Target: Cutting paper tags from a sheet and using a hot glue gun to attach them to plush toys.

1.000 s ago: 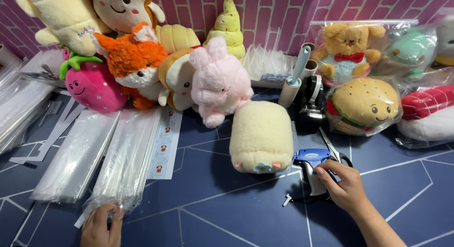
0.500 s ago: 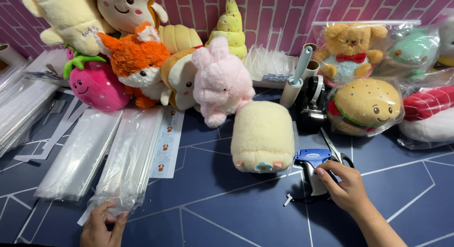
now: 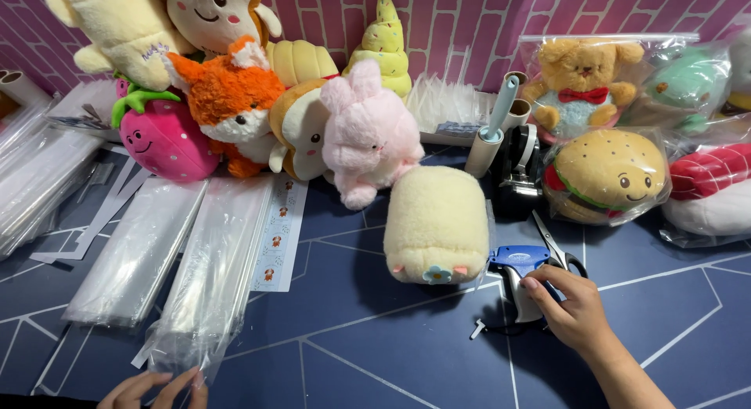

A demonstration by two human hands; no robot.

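Under the head camera, the right hand (image 3: 575,311) lies on the dark blue table (image 3: 375,354) with its fingers (image 3: 544,288) curled over the grip of a blue and white tagging gun (image 3: 520,277), closed on it, the thumb side hidden beneath. Just beyond those fingertips lies a pair of scissors (image 3: 559,252), touching or nearly touching the gun. To the left of the fingers, just beside the gun's blue top, rests a cream loaf-shaped plush (image 3: 436,225) with a small flower on its near end. Farther past the fingers stand a black tape dispenser (image 3: 516,174) and a bagged burger plush (image 3: 606,174). At the bottom edge, the left hand (image 3: 152,389) shows only partly; its fingers (image 3: 184,378) are spread loosely and touch the near end of a stack of clear plastic bags (image 3: 211,276), though whether they pinch it I cannot tell. Beyond that stack, well away from both hands, sit a pink rabbit plush (image 3: 368,135) and a strawberry plush (image 3: 164,139).
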